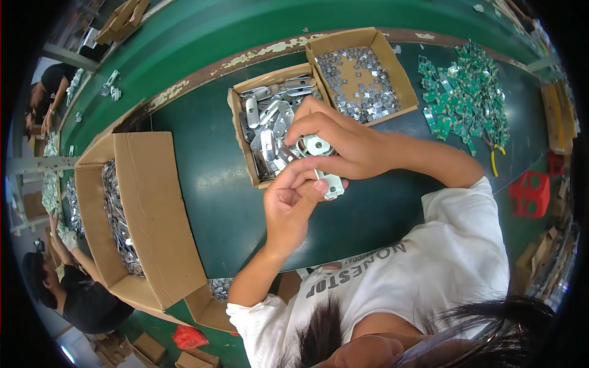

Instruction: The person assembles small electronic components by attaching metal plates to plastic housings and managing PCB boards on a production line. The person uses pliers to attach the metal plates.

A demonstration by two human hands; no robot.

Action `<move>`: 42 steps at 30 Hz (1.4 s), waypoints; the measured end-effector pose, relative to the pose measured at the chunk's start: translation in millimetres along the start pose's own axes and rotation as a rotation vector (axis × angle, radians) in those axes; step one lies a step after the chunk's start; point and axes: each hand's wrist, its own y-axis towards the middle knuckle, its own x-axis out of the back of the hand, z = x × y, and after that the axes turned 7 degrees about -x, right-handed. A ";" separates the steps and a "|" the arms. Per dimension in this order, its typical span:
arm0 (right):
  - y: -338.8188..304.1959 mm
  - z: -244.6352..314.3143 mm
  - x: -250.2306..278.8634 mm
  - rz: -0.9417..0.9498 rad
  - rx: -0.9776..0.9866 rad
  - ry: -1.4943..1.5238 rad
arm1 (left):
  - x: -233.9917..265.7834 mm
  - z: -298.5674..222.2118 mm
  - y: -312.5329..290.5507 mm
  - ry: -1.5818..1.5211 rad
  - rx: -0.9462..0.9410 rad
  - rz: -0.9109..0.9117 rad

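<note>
Both hands meet over the dark green bench around a pale whitish plastic housing point(332, 186) with a round end and a straight body. My left hand point(287, 211) pinches its straight lower part between thumb and fingers. Curled over the round end from above is my right hand point(353, 144), its fingertips at the rim. A shiny edge shows beside that end, partly hidden by fingers. Just behind the hands, a shallow cardboard tray point(240, 138) holds silver metal covers point(268, 144).
Another cardboard tray point(340, 40) contains small metal pieces. Green circuit boards point(469, 92) lie heaped at right, near yellow-handled pliers point(494, 161). A large carton point(156, 214) of metal parts stands left. Beyond are a red stool point(531, 194) and a co-worker in black point(92, 306).
</note>
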 end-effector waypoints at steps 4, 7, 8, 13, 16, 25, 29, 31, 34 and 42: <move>-7.7 -2.5 0.8 -0.033 0.022 -0.002 | 1.1 -1.6 2.7 0.037 0.083 0.092; -8.7 -1.1 0.2 -0.044 0.022 0.005 | -5.3 1.7 -2.4 0.056 0.034 0.102; -8.6 0.1 -0.2 -0.054 0.042 -0.001 | -7.3 3.3 -4.8 0.064 -0.047 0.100; -7.6 3.1 -3.3 -0.092 0.033 0.010 | -7.6 -8.6 -3.4 -0.010 0.000 0.125; -11.2 9.4 0.4 -0.106 -0.076 0.004 | -2.4 -2.5 1.3 -0.030 0.047 0.136; -16.6 44.2 5.4 -0.200 -0.729 0.210 | -1.6 7.4 4.0 0.128 -0.098 0.131; -20.8 39.0 20.1 -0.125 -0.810 0.504 | -3.4 1.7 7.9 0.039 -0.098 0.094; -25.7 38.1 16.6 -0.160 -0.793 0.517 | -7.3 1.6 5.3 0.042 -0.052 0.068; -27.2 40.9 15.0 -0.237 -0.734 0.524 | -7.5 -8.7 8.7 0.133 -0.007 0.022; -20.6 37.4 21.3 -0.123 -0.669 0.426 | 7.4 -6.3 7.2 0.148 0.234 0.202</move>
